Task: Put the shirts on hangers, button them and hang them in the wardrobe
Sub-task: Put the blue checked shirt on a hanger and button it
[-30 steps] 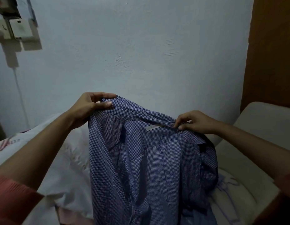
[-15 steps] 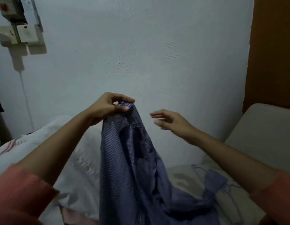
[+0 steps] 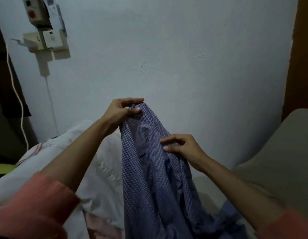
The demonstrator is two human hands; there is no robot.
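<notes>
1. My left hand [image 3: 121,110] pinches the top of the blue checked shirt [image 3: 149,169] between thumb and fingers, holding it up in front of the pale wall [image 3: 184,57].
2. The shirt hangs straight down from that hand in bunched folds, and its lower part trails down out of view below and between my 2 forearms.
3. My right hand [image 3: 182,147] is lower than my left and to its right, against the shirt's right edge. Its fingers are curled and its thumb tip presses the cloth, gripping a fold partway down.
4. Both my wrists come out of pink ribbed sleeves [image 3: 32,206], the left one at the bottom left corner, the right one at the bottom right.
5. Under my left forearm lies white bedding [image 3: 101,178] with a faint pink pattern toward its left end.
6. Under and beyond my right forearm is a beige cushion [image 3: 279,161], leaning up toward a brown wooden panel [image 3: 303,57].
7. Far above and left of my left hand, a wall-mounted electrical box [image 3: 46,31] sits on the wall, with a white cable [image 3: 17,100] dropping from it down behind the bedding.
</notes>
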